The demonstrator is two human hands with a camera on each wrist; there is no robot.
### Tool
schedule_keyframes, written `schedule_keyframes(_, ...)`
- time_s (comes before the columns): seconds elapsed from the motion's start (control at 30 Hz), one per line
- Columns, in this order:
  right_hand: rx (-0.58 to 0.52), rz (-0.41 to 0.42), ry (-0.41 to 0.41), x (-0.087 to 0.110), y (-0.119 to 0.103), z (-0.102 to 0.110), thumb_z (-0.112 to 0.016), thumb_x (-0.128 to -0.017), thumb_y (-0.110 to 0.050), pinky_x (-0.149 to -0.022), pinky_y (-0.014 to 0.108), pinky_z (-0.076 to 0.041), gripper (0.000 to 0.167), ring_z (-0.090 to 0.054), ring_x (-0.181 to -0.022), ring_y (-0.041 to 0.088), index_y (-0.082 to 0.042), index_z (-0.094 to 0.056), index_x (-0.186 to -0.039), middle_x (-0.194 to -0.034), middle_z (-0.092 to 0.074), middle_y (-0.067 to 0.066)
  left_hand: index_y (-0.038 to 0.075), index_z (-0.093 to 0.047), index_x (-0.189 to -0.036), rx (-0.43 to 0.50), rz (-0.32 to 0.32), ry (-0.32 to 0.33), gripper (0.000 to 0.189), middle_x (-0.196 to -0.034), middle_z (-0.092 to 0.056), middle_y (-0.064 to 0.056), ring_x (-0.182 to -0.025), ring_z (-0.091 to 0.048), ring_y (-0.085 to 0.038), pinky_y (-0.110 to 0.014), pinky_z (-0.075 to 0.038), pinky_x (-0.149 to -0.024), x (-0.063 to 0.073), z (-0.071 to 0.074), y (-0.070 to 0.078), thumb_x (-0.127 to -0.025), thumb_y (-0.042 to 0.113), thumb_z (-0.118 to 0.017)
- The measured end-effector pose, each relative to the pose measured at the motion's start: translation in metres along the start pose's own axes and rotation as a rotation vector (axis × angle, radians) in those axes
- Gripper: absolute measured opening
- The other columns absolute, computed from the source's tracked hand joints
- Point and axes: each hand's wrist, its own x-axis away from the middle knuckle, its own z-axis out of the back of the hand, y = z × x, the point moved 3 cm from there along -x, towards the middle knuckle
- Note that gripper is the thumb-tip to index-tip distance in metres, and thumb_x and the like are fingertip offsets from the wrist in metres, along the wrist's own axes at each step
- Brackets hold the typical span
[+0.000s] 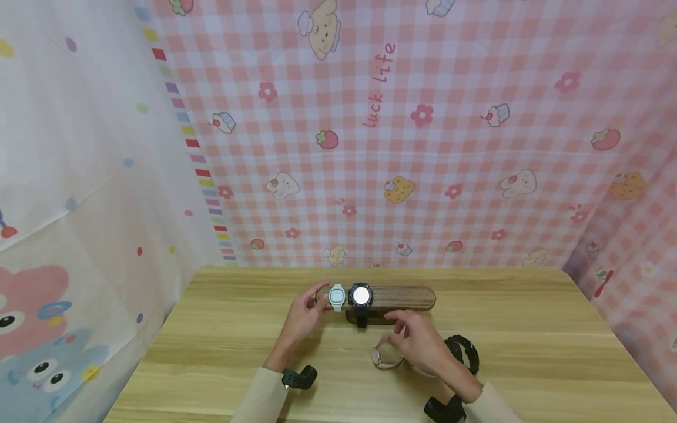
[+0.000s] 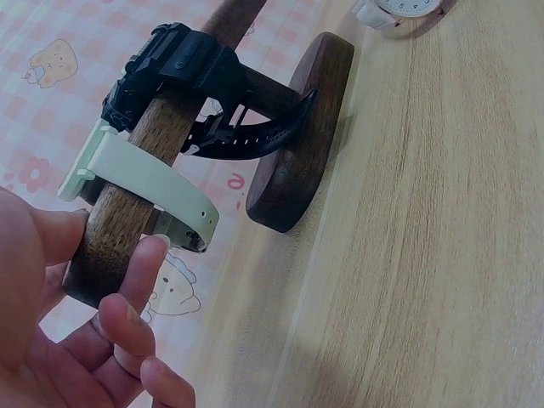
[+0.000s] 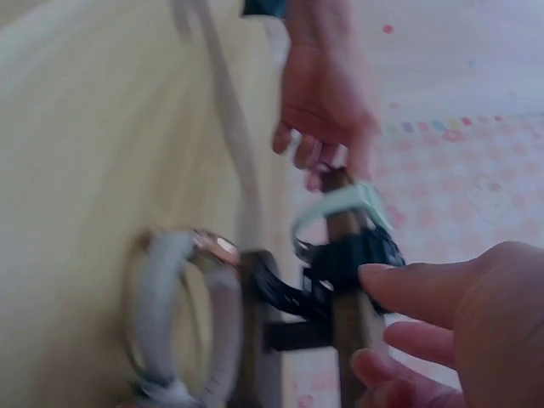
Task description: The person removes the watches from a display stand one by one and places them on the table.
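Observation:
A dark wooden watch stand [image 1: 407, 298] has a horizontal bar above an oblong base. Around the bar's left part hangs a pale mint watch [image 1: 337, 297]. Beside it is a bulky black watch [image 1: 361, 295], its strap end dangling toward the base. My left hand [image 2: 93, 323] pinches the bar's end between thumb and index finger, right by the mint strap [image 2: 153, 183]. My right hand [image 1: 418, 343] hovers in front of the stand, fingers loosely bent and holding nothing. Near its fingertips, a rose-gold watch with a pale strap [image 1: 386, 359] lies on the table.
More black watches [image 1: 469, 355] lie right of my right hand, partly hidden by it. The wooden table [image 1: 211, 341] meets a pink checked cloth [image 1: 465, 153] at its back edge. White printed cloth [image 1: 79, 176] hangs at the left. Black cameras [image 1: 300, 378] are strapped to both wrists.

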Motion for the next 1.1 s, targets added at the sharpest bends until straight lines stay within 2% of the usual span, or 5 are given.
schedule_keyframes(0.27,0.03,-0.017,0.155,-0.006,0.01,0.03,-0.078,-0.086,-0.018,-0.055,0.023,-0.04,0.041,-0.047,-0.064,0.01,-0.004,-0.067,-0.123,-0.102,-0.063,0.012,0.015,-0.058,-0.139,0.0,-0.006,-0.001,0.037,-0.082,-0.069,-0.008,-0.085,-0.07,-0.036,-0.044,-0.054,-0.071,0.0,0.0,0.0,-0.101,0.015,-0.057)
schedule_keyframes(0.5,0.036,-0.002,0.273,-0.015,0.028,0.046,-0.077,-0.087,-0.015,-0.061,0.026,-0.04,0.04,-0.05,-0.074,0.019,0.001,-0.066,-0.122,-0.107,-0.057,0.019,0.019,-0.059,-0.138,0.005,0.002,0.001,0.037,-0.085,-0.069,-0.009,-0.085,-0.07,-0.034,-0.043,-0.054,-0.073,0.0,0.0,0.0,-0.101,0.015,-0.056)
schedule_keyframes(0.87,0.095,-0.02,0.257,-0.02,0.053,0.048,-0.073,-0.091,-0.018,-0.089,0.058,-0.043,0.046,-0.051,-0.113,0.045,-0.001,-0.061,-0.132,-0.117,-0.06,0.026,0.018,-0.059,-0.138,0.012,-0.007,-0.001,0.037,-0.083,-0.069,-0.01,-0.084,-0.07,-0.033,-0.042,-0.055,-0.072,0.0,0.001,-0.001,-0.101,0.014,-0.057)
schedule_keyframes(1.0,0.077,-0.037,0.177,-0.021,0.056,0.048,-0.068,-0.095,-0.019,-0.066,0.041,-0.048,0.049,-0.057,-0.074,0.029,-0.002,-0.055,-0.14,-0.103,-0.066,0.02,0.016,-0.059,-0.138,0.016,-0.007,-0.003,0.037,-0.084,-0.069,-0.01,-0.084,-0.07,-0.034,-0.045,-0.055,-0.073,-0.001,0.001,-0.002,-0.101,0.014,-0.057)
schedule_keyframes(1.1,0.028,-0.065,0.119,-0.021,0.058,0.047,-0.064,-0.097,-0.019,-0.049,0.029,-0.037,0.051,-0.042,-0.054,0.015,-0.005,-0.051,-0.144,-0.101,-0.068,0.017,0.013,-0.058,-0.139,0.019,-0.006,-0.006,0.038,-0.085,-0.069,-0.01,-0.085,-0.069,-0.035,-0.046,-0.055,-0.074,-0.002,0.001,-0.003,-0.101,0.014,-0.057)
